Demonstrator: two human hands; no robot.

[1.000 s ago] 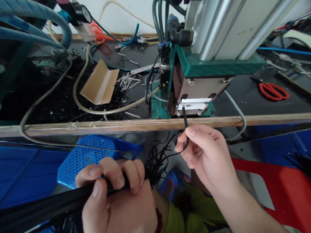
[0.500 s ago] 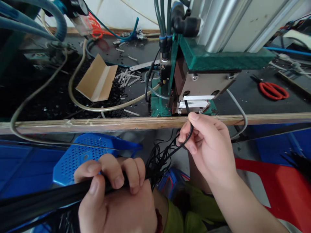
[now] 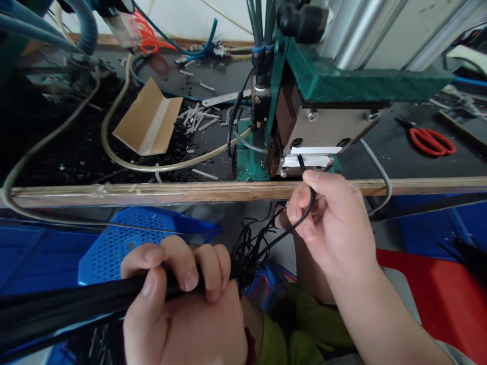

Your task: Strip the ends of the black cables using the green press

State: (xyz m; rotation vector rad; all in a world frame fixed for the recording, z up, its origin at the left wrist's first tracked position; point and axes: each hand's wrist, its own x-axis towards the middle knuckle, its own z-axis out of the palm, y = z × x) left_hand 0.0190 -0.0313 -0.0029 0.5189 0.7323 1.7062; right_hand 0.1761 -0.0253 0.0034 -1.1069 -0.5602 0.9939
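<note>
My left hand (image 3: pixel 186 304) is wrapped round a thick bundle of black cords (image 3: pixel 76 309) at the lower left. Loose ends of the bundle spread out beyond its little finger. One black cord (image 3: pixel 287 232) is pinched by my right hand (image 3: pixel 331 218) between thumb and fingers. The tip of that cord lies at the narrow gap between the two metal blocks of a green-framed press (image 3: pixel 323 129). White strips (image 3: pixel 314 161) line both sides of the gap. What lies inside the gap is hidden.
Red scissors (image 3: pixel 431 141) lie right of the press. Left of it are folded cardboard (image 3: pixel 150 119), short grey tube pieces (image 3: pixel 196 119) and a looping hose (image 3: pixel 163 168). The wooden bench edge (image 3: pixel 182 191) runs across, above a blue stool (image 3: pixel 125 238) and a red stool (image 3: pixel 429 289).
The view has shifted slightly. My right hand has moved a little to the right with the cord, whose tip sits further right along the gap. My left hand keeps its grip.
</note>
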